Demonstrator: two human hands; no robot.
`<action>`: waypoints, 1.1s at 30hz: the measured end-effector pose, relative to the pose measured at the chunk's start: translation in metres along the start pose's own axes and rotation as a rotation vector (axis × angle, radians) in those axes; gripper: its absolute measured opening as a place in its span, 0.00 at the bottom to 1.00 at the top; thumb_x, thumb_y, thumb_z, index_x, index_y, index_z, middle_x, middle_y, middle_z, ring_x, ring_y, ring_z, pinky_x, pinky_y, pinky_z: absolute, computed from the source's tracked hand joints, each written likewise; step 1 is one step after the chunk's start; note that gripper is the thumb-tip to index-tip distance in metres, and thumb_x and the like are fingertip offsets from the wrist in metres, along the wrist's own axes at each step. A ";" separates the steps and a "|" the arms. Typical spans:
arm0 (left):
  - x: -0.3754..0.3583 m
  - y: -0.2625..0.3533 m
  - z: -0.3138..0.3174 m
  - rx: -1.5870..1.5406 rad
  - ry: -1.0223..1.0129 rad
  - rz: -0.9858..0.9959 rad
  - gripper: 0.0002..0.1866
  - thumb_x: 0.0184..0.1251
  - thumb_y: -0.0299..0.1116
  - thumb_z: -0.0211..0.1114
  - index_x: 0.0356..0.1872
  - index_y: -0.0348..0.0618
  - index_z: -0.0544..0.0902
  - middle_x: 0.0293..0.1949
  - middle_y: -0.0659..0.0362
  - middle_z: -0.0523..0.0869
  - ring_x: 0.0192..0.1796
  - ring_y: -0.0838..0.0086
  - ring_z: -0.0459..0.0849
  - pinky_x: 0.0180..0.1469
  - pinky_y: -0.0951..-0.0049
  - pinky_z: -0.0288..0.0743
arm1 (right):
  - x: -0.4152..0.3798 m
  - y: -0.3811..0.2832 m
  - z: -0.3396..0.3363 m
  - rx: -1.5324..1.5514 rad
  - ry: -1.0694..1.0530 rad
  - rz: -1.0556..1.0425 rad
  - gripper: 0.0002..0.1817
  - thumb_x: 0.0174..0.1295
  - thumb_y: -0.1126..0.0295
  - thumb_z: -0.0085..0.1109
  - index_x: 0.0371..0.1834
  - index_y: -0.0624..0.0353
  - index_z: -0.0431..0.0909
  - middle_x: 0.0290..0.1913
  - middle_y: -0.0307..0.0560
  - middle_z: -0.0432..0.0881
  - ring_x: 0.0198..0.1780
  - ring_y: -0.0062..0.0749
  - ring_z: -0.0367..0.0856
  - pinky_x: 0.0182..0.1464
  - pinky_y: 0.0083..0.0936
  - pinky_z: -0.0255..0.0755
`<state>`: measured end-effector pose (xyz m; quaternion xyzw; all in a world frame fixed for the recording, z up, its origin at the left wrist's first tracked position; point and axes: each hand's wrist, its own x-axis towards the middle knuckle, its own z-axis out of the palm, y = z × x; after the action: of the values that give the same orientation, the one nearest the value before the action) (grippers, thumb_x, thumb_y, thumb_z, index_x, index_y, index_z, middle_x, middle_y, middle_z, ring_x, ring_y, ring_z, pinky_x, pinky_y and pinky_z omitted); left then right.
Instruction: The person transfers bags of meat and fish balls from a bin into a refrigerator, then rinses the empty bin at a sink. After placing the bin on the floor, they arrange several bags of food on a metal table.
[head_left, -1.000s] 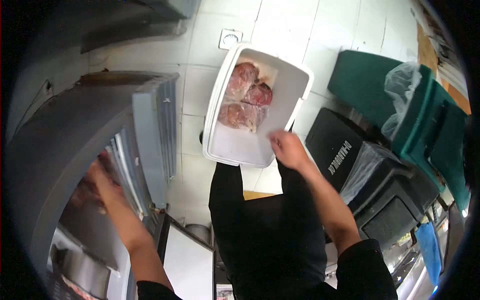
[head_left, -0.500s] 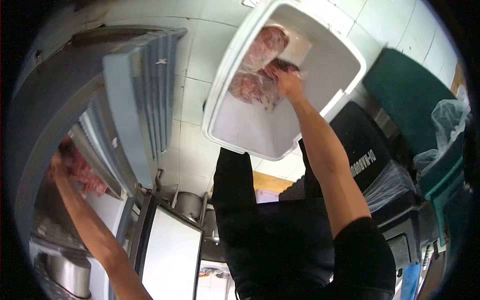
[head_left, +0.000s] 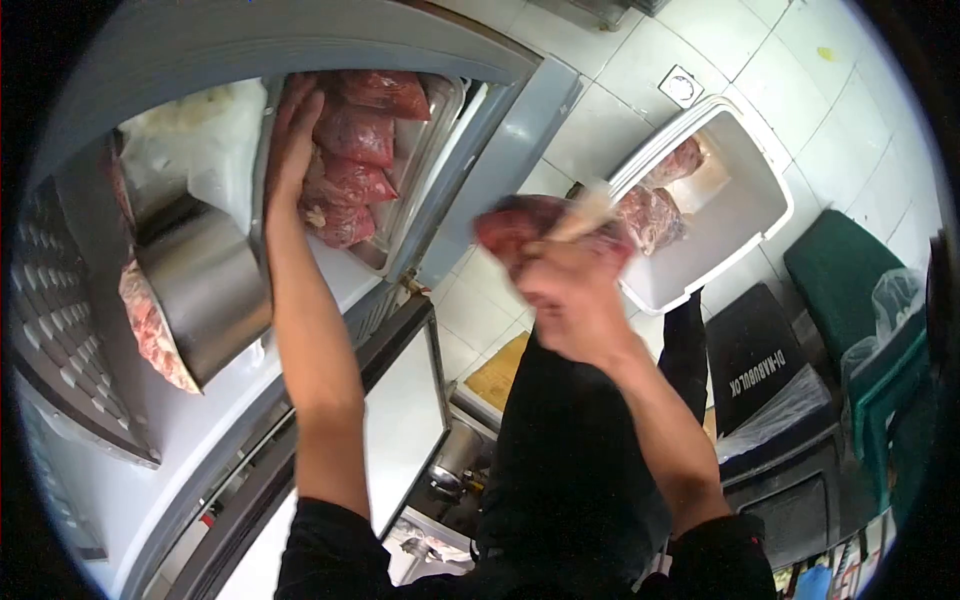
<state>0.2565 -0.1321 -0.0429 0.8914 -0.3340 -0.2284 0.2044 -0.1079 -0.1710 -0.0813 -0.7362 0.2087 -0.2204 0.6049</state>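
In the head view my right hand (head_left: 575, 300) grips a bag of dark red meat (head_left: 510, 228), blurred by motion, in the air between the fridge and a white tub. My left hand (head_left: 295, 135) reaches into the open fridge, fingers stretched out along the side of several plastic-wrapped meat bags (head_left: 355, 135). These bags lie in a row in a see-through tray (head_left: 440, 150). The white tub (head_left: 778, 190) stands on the floor with more bagged meat (head_left: 652, 218) inside.
Inside the fridge, a steel pot (head_left: 205, 285) and a slab of meat (head_left: 152, 330) stand left of my arm. The fridge door (head_left: 365, 470) is open below. Black crates (head_left: 760, 360) and a green bin (head_left: 840, 260) are at the right, on a white tiled floor (head_left: 740, 50).
My right hand has come out of the tub, lifting a bag of meat toward the fridge. The view has turned toward the fridge, and my left hand now lies beside the bags in the tray.
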 end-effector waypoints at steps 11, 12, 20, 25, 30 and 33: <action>-0.127 -0.091 0.012 -0.505 -0.102 -0.337 0.24 0.73 0.43 0.51 0.62 0.38 0.71 0.64 0.55 0.71 0.69 0.68 0.63 0.70 0.71 0.51 | 0.099 -0.016 0.227 -0.435 -0.652 0.006 0.09 0.55 0.68 0.53 0.37 0.55 0.80 0.44 0.45 0.80 0.47 0.38 0.81 0.48 0.44 0.73; -0.135 -0.097 0.026 -0.364 -0.143 -0.277 0.24 0.72 0.42 0.52 0.63 0.39 0.70 0.65 0.53 0.69 0.70 0.67 0.61 0.70 0.70 0.52 | 0.092 0.001 0.239 -0.440 -0.642 0.017 0.09 0.55 0.68 0.53 0.37 0.55 0.80 0.44 0.45 0.80 0.47 0.38 0.81 0.48 0.44 0.73; -0.145 -0.110 0.089 0.268 0.118 0.043 0.32 0.61 0.44 0.64 0.67 0.53 0.66 0.66 0.49 0.67 0.69 0.54 0.62 0.68 0.60 0.58 | -0.016 0.025 0.169 -0.445 -0.271 -0.098 0.23 0.56 0.66 0.51 0.56 0.59 0.72 0.61 0.55 0.69 0.65 0.48 0.64 0.64 0.46 0.60; -0.126 -0.134 0.095 0.322 0.269 0.010 0.26 0.62 0.45 0.63 0.60 0.46 0.74 0.62 0.50 0.72 0.63 0.56 0.70 0.61 0.60 0.67 | -0.111 0.095 0.045 -0.266 -0.365 0.354 0.22 0.48 0.74 0.54 0.50 0.60 0.77 0.52 0.56 0.76 0.48 0.51 0.78 0.50 0.42 0.73; -0.116 -0.139 0.102 0.489 0.336 0.079 0.27 0.65 0.47 0.59 0.61 0.43 0.70 0.57 0.45 0.73 0.61 0.50 0.69 0.62 0.55 0.62 | -0.130 0.243 -0.082 -0.546 -0.088 0.835 0.18 0.51 0.71 0.54 0.47 0.58 0.79 0.42 0.57 0.81 0.45 0.53 0.79 0.50 0.40 0.73; -0.115 -0.131 0.106 0.536 0.352 0.205 0.30 0.66 0.48 0.57 0.64 0.41 0.67 0.62 0.45 0.70 0.61 0.51 0.69 0.63 0.56 0.61 | -0.118 0.360 -0.115 -0.650 -0.064 0.933 0.18 0.54 0.65 0.57 0.49 0.57 0.78 0.46 0.59 0.81 0.48 0.52 0.80 0.51 0.40 0.73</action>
<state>0.1874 0.0153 -0.1657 0.9009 -0.4297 0.0466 0.0389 -0.2855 -0.2605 -0.4237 -0.7207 0.5505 0.1681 0.3863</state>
